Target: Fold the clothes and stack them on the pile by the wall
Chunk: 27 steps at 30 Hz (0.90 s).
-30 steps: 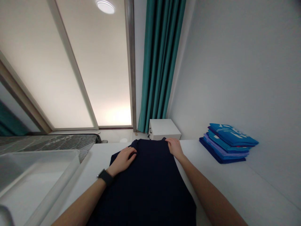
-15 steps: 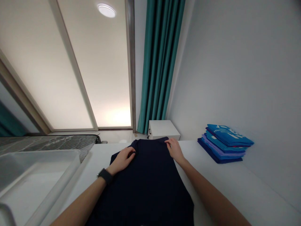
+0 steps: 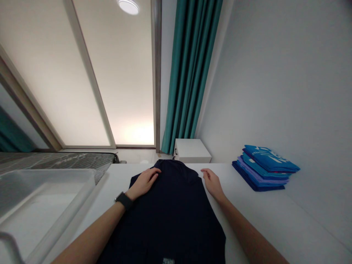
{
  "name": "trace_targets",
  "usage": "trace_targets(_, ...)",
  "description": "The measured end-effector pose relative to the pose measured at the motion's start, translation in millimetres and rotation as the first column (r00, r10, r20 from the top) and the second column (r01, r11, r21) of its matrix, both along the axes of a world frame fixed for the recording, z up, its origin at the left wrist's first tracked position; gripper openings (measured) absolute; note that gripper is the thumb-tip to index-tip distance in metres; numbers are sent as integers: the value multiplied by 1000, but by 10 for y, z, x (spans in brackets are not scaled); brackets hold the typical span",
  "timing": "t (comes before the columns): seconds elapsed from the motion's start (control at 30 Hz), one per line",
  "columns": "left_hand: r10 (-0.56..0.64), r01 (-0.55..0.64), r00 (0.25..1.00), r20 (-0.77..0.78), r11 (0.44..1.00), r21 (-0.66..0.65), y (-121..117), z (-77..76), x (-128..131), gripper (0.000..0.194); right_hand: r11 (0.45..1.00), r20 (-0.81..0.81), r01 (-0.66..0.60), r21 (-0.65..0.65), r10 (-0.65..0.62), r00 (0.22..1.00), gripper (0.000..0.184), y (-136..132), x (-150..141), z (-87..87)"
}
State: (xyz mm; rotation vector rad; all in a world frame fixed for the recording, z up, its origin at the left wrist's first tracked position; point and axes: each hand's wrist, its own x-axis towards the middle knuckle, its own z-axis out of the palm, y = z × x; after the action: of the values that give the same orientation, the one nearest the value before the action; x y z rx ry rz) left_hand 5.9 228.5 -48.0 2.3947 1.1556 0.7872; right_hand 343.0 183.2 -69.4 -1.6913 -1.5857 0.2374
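Observation:
A dark navy garment (image 3: 176, 209), apparently a shirt, lies spread over the white table in front of me. Its far end is bunched and slightly raised, and a small pale print shows at the near edge. My left hand (image 3: 144, 182), with a dark watch on the wrist, rests on the garment's upper left part, fingers loosely extended. Just off the upper right edge is my right hand (image 3: 213, 183), its fingers bent and a little apart from the thumb, with no cloth visible between them.
On the right, a stack of folded blue and purple clothes (image 3: 266, 168) sits on the table (image 3: 239, 205) against the wall. A translucent plastic bin (image 3: 68, 209) stands at the left. Beyond the table are a white cabinet (image 3: 192, 148) and a green curtain (image 3: 189, 73).
My right hand has let go of the garment's far right corner and moved slightly right. That corner has dropped and slopes down. My left hand has flattened a little on the cloth.

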Motion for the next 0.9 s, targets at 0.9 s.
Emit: trace_targets(0.9, 212, -182, 917, -337, 976, 118, 334, 675, -399, 13, 987, 22, -99, -126, 102, 995, 10, 684, 138, 700)
